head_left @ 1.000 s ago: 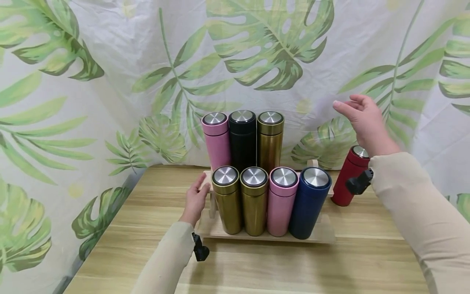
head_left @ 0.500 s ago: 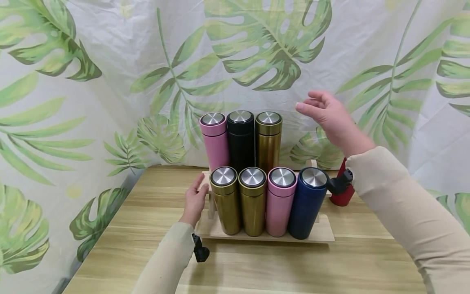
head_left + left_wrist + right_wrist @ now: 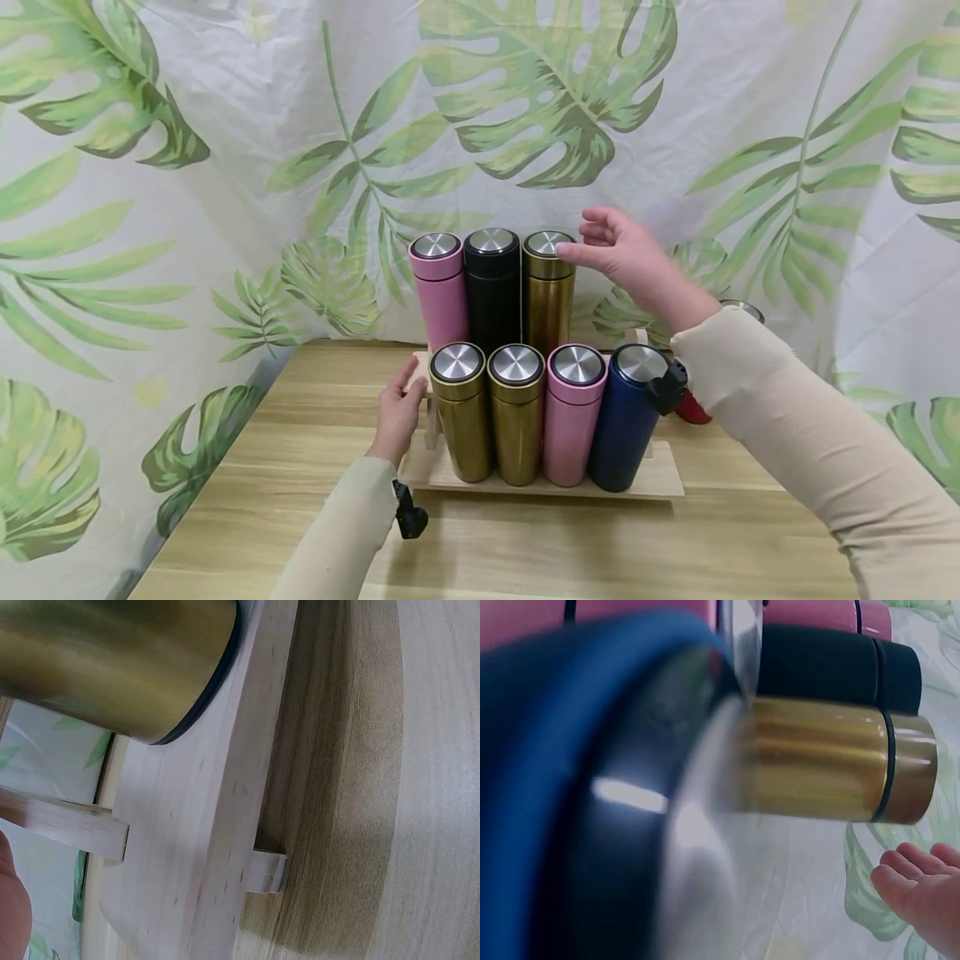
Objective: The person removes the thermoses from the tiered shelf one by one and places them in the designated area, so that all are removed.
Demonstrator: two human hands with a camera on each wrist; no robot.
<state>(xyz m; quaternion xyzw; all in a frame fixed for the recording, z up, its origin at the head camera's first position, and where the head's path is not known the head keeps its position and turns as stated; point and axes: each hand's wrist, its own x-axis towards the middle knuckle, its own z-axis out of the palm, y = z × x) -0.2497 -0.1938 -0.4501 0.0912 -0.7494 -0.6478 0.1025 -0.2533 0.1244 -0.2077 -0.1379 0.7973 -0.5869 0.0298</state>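
A wooden rack point(image 3: 540, 487) holds thermos bottles in two rows. On its upper level stand a pink bottle point(image 3: 441, 304), a black bottle point(image 3: 493, 292) and a gold bottle point(image 3: 550, 304). Two gold bottles, a pink one and a blue bottle point(image 3: 621, 433) fill the lower level. My left hand point(image 3: 396, 417) touches the rack's left end, fingers extended; the left wrist view catches just a bit of it. Beside the upper gold bottle, my right hand point(image 3: 622, 254) hovers with nothing in it. Its thumb overlaps the lid in the head view, while the right wrist view shows a gap between them.
Behind the right end of the rack a red bottle point(image 3: 693, 410) stands on the wooden table point(image 3: 315, 483), mostly hidden by my right sleeve. A leaf-print cloth point(image 3: 247, 183) hangs at the back and left. The blue bottle's lid is close to the right wrist camera.
My right hand has moved left and down, from above the red bottle to beside the upper gold bottle. The left hand stays at the rack's end, and the bottles stand as before.
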